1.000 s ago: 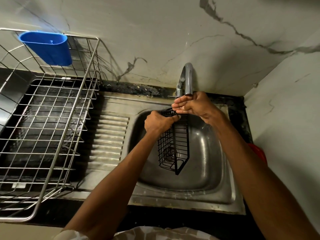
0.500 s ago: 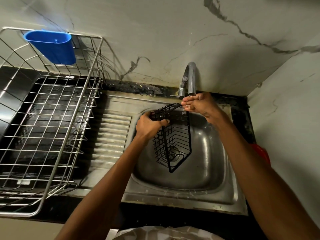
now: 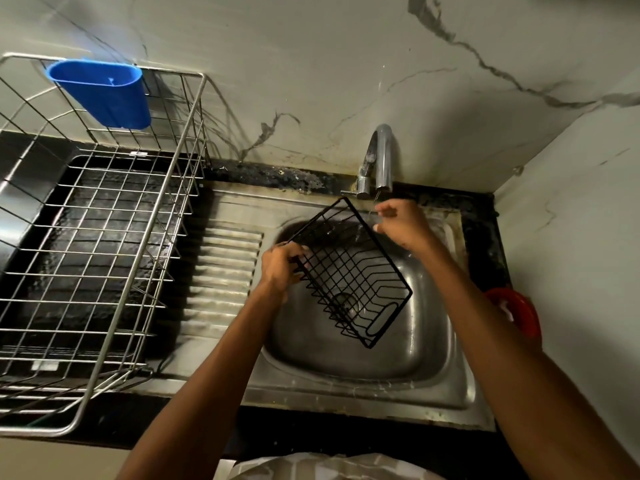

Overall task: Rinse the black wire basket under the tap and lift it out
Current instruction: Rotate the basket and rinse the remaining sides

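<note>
- Black wire basket (image 3: 349, 271), rectangular, hangs tilted over the bowl of the stainless steel sink (image 3: 433, 362), its upper corner just below the chrome tap (image 3: 381, 157).
- A thin stream falls from the tap spout beside that corner.
- Left hand (image 3: 282, 268): its grip is curled round the basket's left rim.
- Right hand (image 3: 401, 223): fingers loosely bent at the basket's upper right edge; whether it grips the wire, I cannot tell.
- Left of the sink, on the dark worktop (image 3: 263, 174), stands a steel wire dish rack (image 3: 104, 237) carrying a blue plastic cup (image 3: 104, 93).
</note>
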